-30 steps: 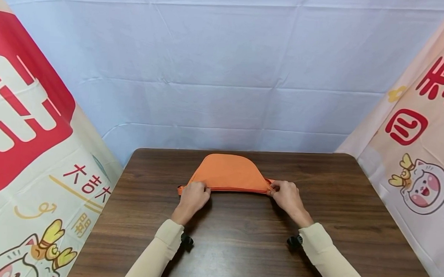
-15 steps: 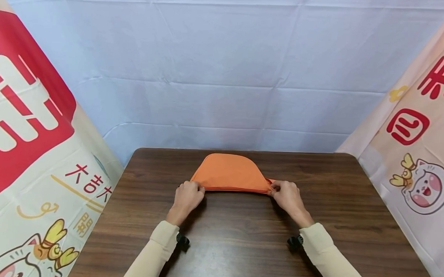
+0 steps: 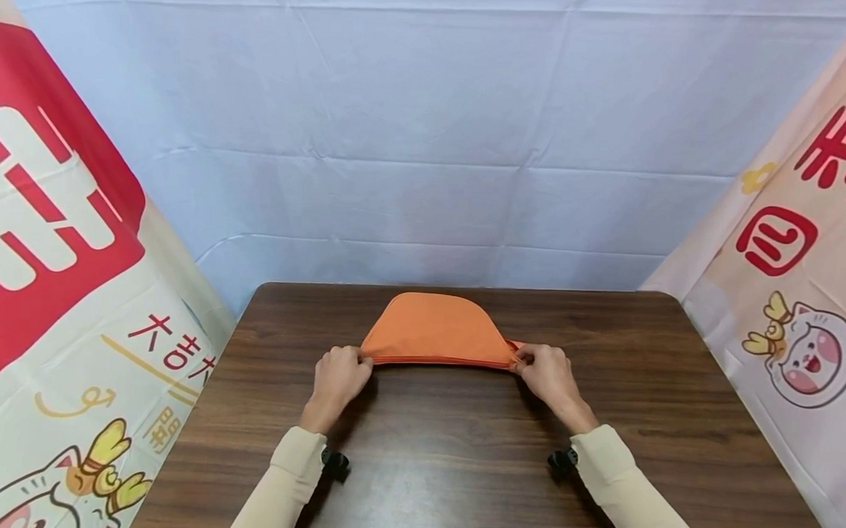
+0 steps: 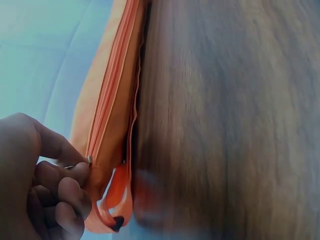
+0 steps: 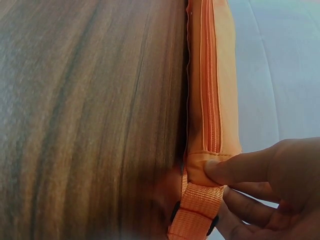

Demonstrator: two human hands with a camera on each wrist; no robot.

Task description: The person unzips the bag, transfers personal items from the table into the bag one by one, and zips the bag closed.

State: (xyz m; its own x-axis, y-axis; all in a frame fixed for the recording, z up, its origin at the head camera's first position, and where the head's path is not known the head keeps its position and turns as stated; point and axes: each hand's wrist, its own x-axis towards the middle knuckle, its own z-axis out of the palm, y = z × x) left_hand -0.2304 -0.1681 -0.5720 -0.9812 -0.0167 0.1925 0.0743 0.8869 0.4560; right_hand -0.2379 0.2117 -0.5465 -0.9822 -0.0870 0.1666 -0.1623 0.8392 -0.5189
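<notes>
An orange waist bag (image 3: 431,330) lies on the dark wooden table, its zipper edge facing the person. The left hand (image 3: 338,376) is at the bag's left end. In the left wrist view its thumb and fingers pinch a small metal zipper pull (image 4: 89,160), mostly covered by the fingertips. The right hand (image 3: 548,373) grips the bag's right end, its thumb pressing the fabric tab just past the end of the zipper (image 5: 212,90). Below that thumb, orange webbing strap (image 5: 202,205) runs through a black plastic fitting (image 5: 175,210). The zipper teeth look joined along the stretch seen there.
The wooden table (image 3: 451,459) spreads around the bag, which lies near the far edge. A pale blue cloth (image 3: 428,124) hangs behind. Printed cloths (image 3: 50,321) stand at both sides. Black wrist cameras (image 3: 335,463) sit at the cream sleeves (image 3: 612,465).
The left hand has slid leftward along the bag's front zipper edge to its left end. The right hand has stayed on the right end, and the bag has hardly moved.
</notes>
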